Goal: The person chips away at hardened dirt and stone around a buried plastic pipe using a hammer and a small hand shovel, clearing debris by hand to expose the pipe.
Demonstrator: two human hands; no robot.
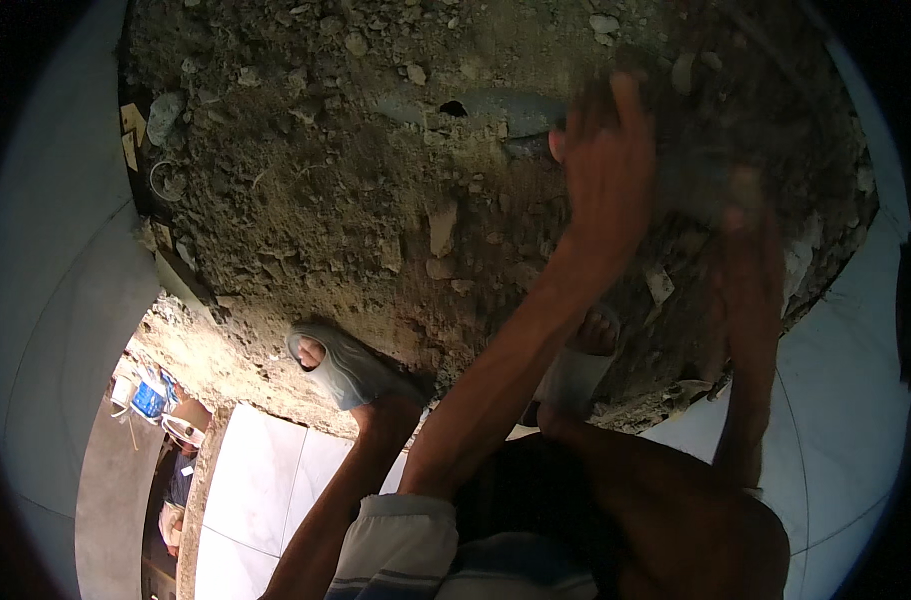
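A grey pipe (521, 105) with a dark, jagged hole lies partly buried in the dirt. My left hand (611, 165) is over its right end, fingers pointing away from me and partly blurred. Its grip is unclear. Just left of those fingers a narrow grey piece (531, 147) pokes out of the soil. My right hand (748, 235) is farther right, low over the ground and smeared by motion. Beside it is a blurred grey shape (691, 185), perhaps another pipe length; whether I hold it cannot be made out.
Loose soil with stones fills the dug area (326, 200). White tiles (256, 470) border it. Broken tile pieces (181, 280) lie along the left edge. My feet in grey slides (351, 365) stand at the near side. Blue and white items (151, 395) are at lower left.
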